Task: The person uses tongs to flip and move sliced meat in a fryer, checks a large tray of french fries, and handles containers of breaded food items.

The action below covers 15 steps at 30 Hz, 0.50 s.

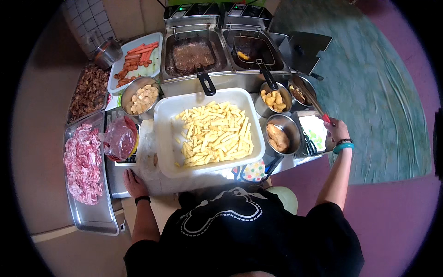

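Observation:
My right hand (337, 131) grips metal tongs (314, 101) with a red part near the fingers. The tongs' far end reaches into a small steel pot (313, 92) holding dark brown bits. My left hand (136, 184) rests holding nothing on the steel worktop edge (118, 188). Just beyond it are a digital scale (128, 161) and a red bowl (128, 154) lined with a clear plastic bag. A white plastic tub (168, 128) of pale crinkle-cut fries (218, 135) stands between my hands.
Behind the tub, a double deep fryer (225, 78) holds two baskets; a yellow piece (243, 55) lies in the right one. Steel bowls hold nuggets (273, 100), pale chunks (142, 99) and fillets (277, 137). Sausages (142, 55), raw sliced meat (83, 162) and browned meat (89, 90) stand left.

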Each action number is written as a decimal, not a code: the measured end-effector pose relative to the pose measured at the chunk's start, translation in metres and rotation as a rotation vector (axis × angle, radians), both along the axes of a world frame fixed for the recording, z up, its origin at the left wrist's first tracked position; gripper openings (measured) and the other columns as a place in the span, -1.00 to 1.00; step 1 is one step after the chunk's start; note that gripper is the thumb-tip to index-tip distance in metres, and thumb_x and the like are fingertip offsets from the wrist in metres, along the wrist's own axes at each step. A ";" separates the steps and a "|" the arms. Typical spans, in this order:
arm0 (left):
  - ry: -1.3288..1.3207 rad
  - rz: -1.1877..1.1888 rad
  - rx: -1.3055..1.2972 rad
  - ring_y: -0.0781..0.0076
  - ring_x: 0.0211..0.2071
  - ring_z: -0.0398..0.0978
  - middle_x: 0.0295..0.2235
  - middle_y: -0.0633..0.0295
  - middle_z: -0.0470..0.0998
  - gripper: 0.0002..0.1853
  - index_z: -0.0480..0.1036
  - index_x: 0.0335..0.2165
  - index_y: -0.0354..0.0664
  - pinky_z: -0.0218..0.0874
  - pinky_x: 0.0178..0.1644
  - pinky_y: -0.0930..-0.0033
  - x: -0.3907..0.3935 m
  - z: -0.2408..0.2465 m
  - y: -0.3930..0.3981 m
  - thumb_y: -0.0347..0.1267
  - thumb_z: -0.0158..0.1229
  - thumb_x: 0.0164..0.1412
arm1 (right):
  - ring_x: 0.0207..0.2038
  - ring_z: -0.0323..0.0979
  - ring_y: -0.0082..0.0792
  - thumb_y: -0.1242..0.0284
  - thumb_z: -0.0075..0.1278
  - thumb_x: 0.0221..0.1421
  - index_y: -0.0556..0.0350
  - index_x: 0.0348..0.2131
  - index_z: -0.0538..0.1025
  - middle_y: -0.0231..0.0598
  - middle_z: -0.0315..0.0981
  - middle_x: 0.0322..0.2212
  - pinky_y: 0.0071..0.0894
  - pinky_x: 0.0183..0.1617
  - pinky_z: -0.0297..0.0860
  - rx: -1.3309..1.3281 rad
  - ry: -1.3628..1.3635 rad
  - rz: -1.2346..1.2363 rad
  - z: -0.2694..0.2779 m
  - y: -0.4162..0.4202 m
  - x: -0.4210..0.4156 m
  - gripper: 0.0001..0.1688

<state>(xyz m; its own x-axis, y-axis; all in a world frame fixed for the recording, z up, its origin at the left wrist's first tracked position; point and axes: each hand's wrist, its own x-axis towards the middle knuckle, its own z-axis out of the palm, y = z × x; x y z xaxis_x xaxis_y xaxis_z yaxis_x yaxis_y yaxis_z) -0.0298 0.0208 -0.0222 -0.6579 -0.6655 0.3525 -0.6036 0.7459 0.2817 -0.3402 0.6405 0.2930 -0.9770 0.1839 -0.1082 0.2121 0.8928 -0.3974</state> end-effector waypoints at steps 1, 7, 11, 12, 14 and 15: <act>-0.001 -0.003 -0.001 0.00 0.08 0.14 0.05 -0.04 0.22 -0.54 0.25 0.00 -0.26 -0.06 0.14 0.08 -0.001 0.001 0.000 -0.42 -0.13 0.08 | -0.64 0.42 -0.44 0.31 0.06 -0.05 0.25 -0.22 0.49 -0.18 0.45 -0.64 -0.43 -0.54 0.34 0.045 -0.017 -0.004 -0.014 0.017 -0.011 -0.58; 0.029 -0.022 -0.016 -0.01 0.07 0.16 0.04 -0.05 0.23 -0.55 0.25 -0.01 -0.27 -0.03 0.12 0.06 -0.001 -0.001 -0.003 -0.42 -0.11 0.07 | -0.45 0.51 -0.28 0.17 0.07 -0.11 0.18 -0.29 0.49 -0.08 0.50 -0.50 -0.35 -0.46 0.40 0.086 -0.160 -0.014 -0.076 0.047 -0.079 -0.53; 0.016 -0.036 0.027 -0.01 0.06 0.17 0.03 -0.05 0.24 -0.55 0.25 -0.01 -0.27 -0.02 0.12 0.06 -0.008 -0.007 -0.008 -0.42 -0.11 0.07 | -0.29 0.44 -0.03 0.04 0.02 -0.08 0.13 -0.21 0.44 0.04 0.45 -0.33 -0.18 -0.25 0.38 0.393 0.016 0.175 -0.075 0.031 -0.091 -0.41; 0.015 -0.033 0.008 -0.01 0.06 0.17 0.03 -0.05 0.24 -0.55 0.25 -0.01 -0.27 -0.02 0.12 0.06 -0.006 -0.006 -0.006 -0.42 -0.11 0.07 | -0.28 0.42 0.02 0.03 0.00 -0.06 0.14 -0.21 0.44 0.06 0.44 -0.34 -0.14 -0.21 0.36 0.400 0.230 0.184 -0.066 0.009 -0.075 -0.41; 0.014 -0.031 -0.018 -0.01 0.06 0.17 0.03 -0.05 0.24 -0.55 0.25 -0.01 -0.27 -0.02 0.12 0.06 -0.002 -0.003 -0.004 -0.42 -0.10 0.07 | -0.25 0.40 0.04 0.09 -0.05 0.00 0.14 -0.23 0.44 0.06 0.43 -0.35 -0.12 -0.21 0.34 0.363 0.527 0.239 -0.039 -0.047 -0.031 -0.49; 0.017 -0.037 -0.024 -0.01 0.05 0.17 0.03 -0.04 0.24 -0.54 0.26 -0.01 -0.27 -0.01 0.12 0.06 -0.004 -0.002 -0.003 -0.42 -0.10 0.06 | -0.32 0.42 0.04 0.15 -0.05 0.03 0.14 -0.32 0.47 0.03 0.45 -0.43 -0.11 -0.28 0.35 0.197 0.576 0.325 -0.040 -0.059 -0.014 -0.59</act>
<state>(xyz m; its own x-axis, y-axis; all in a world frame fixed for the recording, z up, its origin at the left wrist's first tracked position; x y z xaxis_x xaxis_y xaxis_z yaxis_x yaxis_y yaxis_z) -0.0342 0.0178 -0.0243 -0.6759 -0.6322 0.3789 -0.5708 0.7742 0.2735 -0.3543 0.5814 0.2533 -0.8775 -0.1650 0.4503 -0.2747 0.9426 -0.1898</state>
